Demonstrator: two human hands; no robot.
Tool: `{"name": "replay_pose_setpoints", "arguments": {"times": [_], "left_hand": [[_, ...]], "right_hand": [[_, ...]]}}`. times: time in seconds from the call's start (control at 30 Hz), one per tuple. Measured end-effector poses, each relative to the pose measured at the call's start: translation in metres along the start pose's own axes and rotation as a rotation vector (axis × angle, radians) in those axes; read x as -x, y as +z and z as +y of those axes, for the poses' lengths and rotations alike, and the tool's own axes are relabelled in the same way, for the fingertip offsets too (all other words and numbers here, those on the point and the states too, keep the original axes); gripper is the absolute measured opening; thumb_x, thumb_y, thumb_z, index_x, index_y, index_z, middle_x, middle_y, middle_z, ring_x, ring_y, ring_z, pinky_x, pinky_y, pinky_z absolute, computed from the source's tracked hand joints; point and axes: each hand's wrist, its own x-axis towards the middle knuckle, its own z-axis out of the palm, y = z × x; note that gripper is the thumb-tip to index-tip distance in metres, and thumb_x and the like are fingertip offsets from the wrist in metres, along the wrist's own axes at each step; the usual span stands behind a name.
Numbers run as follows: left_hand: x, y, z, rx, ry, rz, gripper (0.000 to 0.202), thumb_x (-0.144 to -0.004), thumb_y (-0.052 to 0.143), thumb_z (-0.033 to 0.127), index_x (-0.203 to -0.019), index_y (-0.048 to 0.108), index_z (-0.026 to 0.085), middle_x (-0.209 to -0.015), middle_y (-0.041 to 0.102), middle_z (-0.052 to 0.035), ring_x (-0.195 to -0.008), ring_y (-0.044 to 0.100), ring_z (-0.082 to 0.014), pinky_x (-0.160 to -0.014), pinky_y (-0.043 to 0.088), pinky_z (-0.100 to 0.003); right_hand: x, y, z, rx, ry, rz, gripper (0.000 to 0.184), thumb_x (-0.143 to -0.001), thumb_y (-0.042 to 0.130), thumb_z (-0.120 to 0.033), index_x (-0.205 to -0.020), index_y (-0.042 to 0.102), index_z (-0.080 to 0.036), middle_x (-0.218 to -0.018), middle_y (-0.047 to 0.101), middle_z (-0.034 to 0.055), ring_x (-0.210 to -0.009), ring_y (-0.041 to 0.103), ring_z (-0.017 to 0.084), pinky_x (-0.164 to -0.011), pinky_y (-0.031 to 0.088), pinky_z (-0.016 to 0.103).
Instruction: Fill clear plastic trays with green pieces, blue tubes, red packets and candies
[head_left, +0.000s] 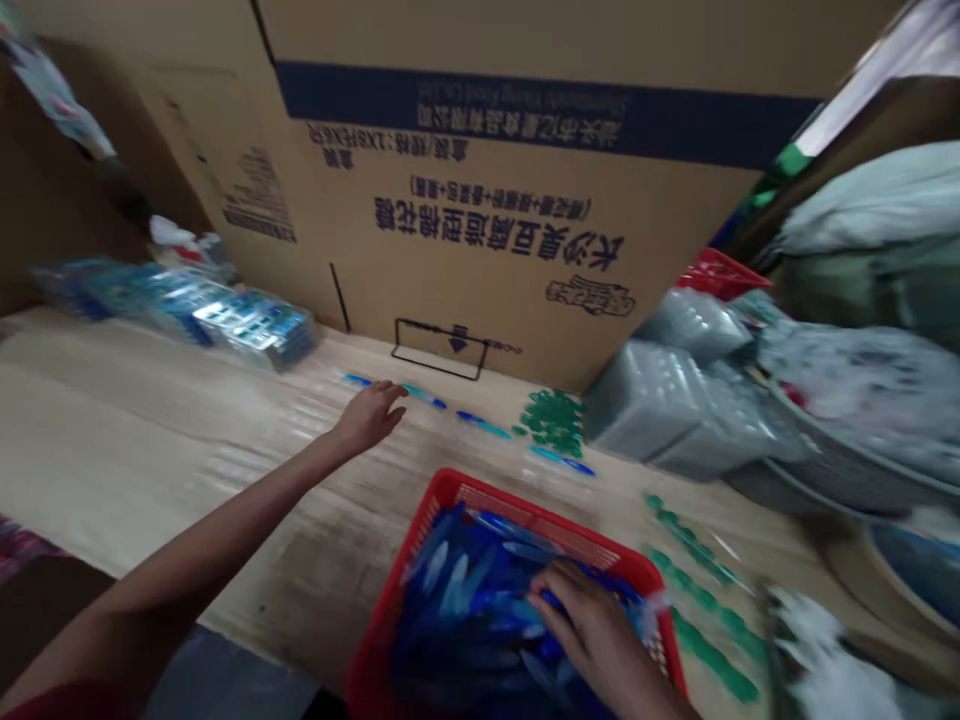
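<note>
My left hand (369, 415) reaches far forward over the pale tabletop (135, 430), fingers curled loosely downward beside a blue piece (358, 380) in a row of small blue and teal pieces (480, 425). I cannot tell whether it holds anything. My right hand (592, 625) is down in a red plastic basket (442, 500) near me, fingers bent into a heap of blue plastic pieces (465, 610). Motion blur hides what the fingers grip.
A large printed cardboard box (487, 200) stands at the back. Green caps (556, 422) lie in a pile, with more green pieces (697, 590) in rows at right. Stacked clear bagged packs (675, 400) crowd the right; blue packets (225, 315) lie at left.
</note>
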Motion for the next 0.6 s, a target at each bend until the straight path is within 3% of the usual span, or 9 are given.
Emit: {"name": "replay_pose_setpoints", "arguments": {"times": [0.07,0.13,0.2,0.3,0.37,0.53,0.6], "left_hand": [[0.027,-0.003,0.038,0.205,0.165,0.069,0.024,-0.086,0.047,0.025,-0.105,0.057,0.016,-0.100,0.063,-0.0078,-0.096,0.058,-0.0197,-0.083,0.046,-0.030],[0.051,-0.007,0.070,0.305,0.343,0.042,0.021,-0.086,0.047,0.027,-0.100,0.059,0.017,-0.094,0.064,-0.0065,-0.090,0.059,-0.0188,-0.079,0.047,-0.030],[0.069,-0.007,0.091,0.309,0.440,-0.011,0.018,-0.087,0.047,0.026,-0.096,0.060,0.017,-0.089,0.064,-0.0061,-0.086,0.059,-0.0187,-0.076,0.047,-0.030],[0.081,-0.004,0.104,0.258,0.433,-0.042,0.015,-0.086,0.047,0.023,-0.092,0.060,0.017,-0.088,0.064,-0.0065,-0.085,0.058,-0.0195,-0.077,0.047,-0.032],[0.087,-0.002,0.108,0.264,0.422,-0.058,0.015,-0.085,0.048,0.021,-0.094,0.060,0.017,-0.089,0.064,-0.0067,-0.087,0.059,-0.0199,-0.078,0.047,-0.032],[0.114,-0.004,0.137,0.492,0.539,-0.248,0.019,-0.079,0.056,0.021,-0.098,0.060,0.017,-0.093,0.064,-0.0066,-0.087,0.059,-0.0193,-0.077,0.046,-0.030],[0.127,-0.001,0.152,0.637,0.486,-0.333,0.023,-0.076,0.060,0.021,-0.098,0.059,0.018,-0.092,0.064,-0.0049,-0.084,0.059,-0.0181,-0.073,0.045,-0.028]], "right_hand": [[0.000,-0.013,-0.012,-0.044,0.033,0.006,0.021,-0.091,0.041,-0.032,-0.083,0.058,-0.022,-0.082,0.063,0.0036,-0.078,0.060,0.017,-0.070,0.044,0.028],[0.002,-0.020,-0.019,-0.025,0.033,-0.051,0.016,-0.088,0.048,-0.033,-0.088,0.060,-0.023,-0.086,0.063,0.0043,-0.083,0.059,0.019,-0.072,0.043,0.028],[0.007,-0.019,-0.021,0.050,0.017,-0.153,0.018,-0.081,0.059,-0.031,-0.095,0.061,-0.022,-0.093,0.063,0.0054,-0.088,0.058,0.021,-0.074,0.042,0.029],[0.016,-0.011,-0.024,0.147,-0.008,-0.277,0.023,-0.074,0.061,-0.019,-0.098,0.061,-0.021,-0.095,0.062,0.0048,-0.087,0.059,0.020,-0.073,0.042,0.027],[0.021,-0.008,-0.026,0.170,-0.018,-0.292,0.021,-0.075,0.054,-0.013,-0.093,0.061,-0.021,-0.092,0.063,0.0039,-0.084,0.059,0.018,-0.072,0.041,0.025],[0.024,-0.012,-0.038,0.093,-0.082,-0.188,0.014,-0.083,0.049,-0.020,-0.091,0.061,-0.020,-0.088,0.062,0.0049,-0.081,0.059,0.018,-0.070,0.042,0.026],[0.025,-0.012,-0.041,0.029,-0.115,-0.140,0.012,-0.084,0.050,-0.023,-0.089,0.061,-0.020,-0.087,0.062,0.0045,-0.080,0.059,0.017,-0.069,0.043,0.026]]}}
